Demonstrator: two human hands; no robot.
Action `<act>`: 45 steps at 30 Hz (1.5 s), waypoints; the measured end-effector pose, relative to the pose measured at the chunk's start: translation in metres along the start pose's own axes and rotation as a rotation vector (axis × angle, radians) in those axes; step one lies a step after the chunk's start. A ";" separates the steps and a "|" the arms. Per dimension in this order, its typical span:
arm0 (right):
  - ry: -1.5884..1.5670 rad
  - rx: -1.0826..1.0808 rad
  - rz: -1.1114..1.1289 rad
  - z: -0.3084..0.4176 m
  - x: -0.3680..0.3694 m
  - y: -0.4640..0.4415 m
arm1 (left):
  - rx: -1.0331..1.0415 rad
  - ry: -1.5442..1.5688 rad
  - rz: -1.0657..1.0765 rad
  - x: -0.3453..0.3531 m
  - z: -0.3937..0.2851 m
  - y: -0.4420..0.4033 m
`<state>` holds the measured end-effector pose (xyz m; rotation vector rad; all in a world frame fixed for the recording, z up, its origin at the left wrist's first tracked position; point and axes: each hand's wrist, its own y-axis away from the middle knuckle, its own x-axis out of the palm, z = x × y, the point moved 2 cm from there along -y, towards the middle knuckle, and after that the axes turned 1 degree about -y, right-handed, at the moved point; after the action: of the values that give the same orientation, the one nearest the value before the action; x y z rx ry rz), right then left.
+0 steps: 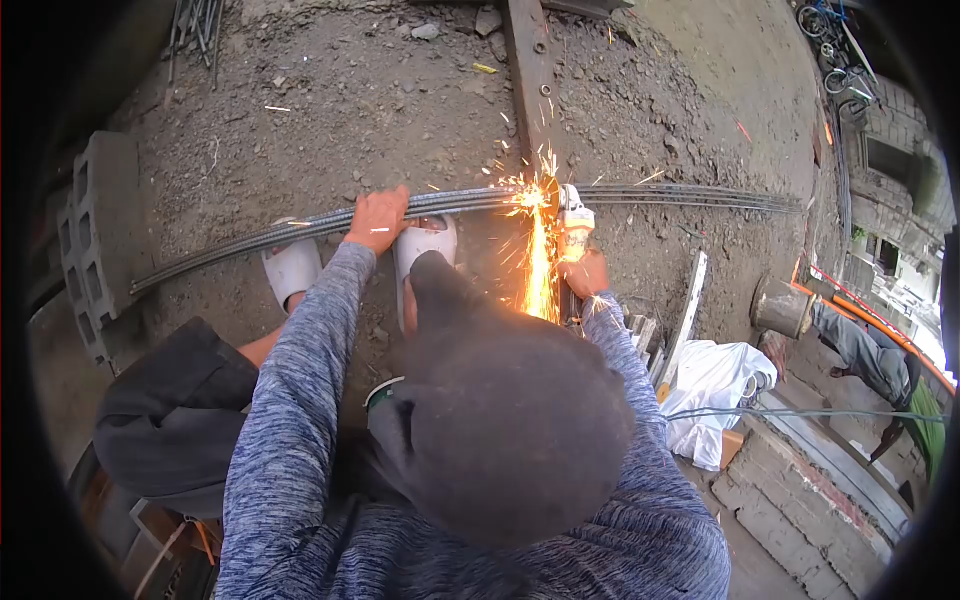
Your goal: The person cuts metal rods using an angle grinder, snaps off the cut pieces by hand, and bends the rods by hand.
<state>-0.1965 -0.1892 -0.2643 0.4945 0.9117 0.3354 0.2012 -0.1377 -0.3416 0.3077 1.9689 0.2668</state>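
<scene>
A bundle of long steel rebar rods point(270, 238) runs across the view, bowing down toward the left. My left hand point(378, 218) is closed over the bundle, just above a white slip-on shoe point(440, 240). My right hand point(585, 273) grips the body of an angle grinder point(576, 222), whose head is at the rods. Bright orange sparks point(541, 265) spray down from the contact spot and hide the disc. Beneath the rods there, a rusty steel beam point(527, 75) with holes reaches up the view. A dark cap point(520, 430) covers the lower middle.
A hollow concrete block point(88, 240) stands at the left end of the rods. On the right are a white sack point(712, 385), a metal bucket point(782, 306) and concrete slabs point(800, 500). Another person point(875, 355) is at far right. A thin cable point(800, 412) crosses there.
</scene>
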 end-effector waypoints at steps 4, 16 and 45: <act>0.121 0.080 -0.033 -0.004 0.000 0.010 | 0.000 -0.006 0.006 -0.003 -0.001 -0.001; 0.121 0.097 -0.045 -0.016 0.002 0.002 | 0.015 -0.039 -0.047 0.005 0.002 -0.001; -0.014 0.169 -0.040 0.006 -0.001 0.008 | 0.004 -0.006 -0.021 0.000 0.001 -0.001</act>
<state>-0.1926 -0.1842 -0.2560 0.6327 0.9397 0.2191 0.2016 -0.1383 -0.3424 0.2899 1.9664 0.2476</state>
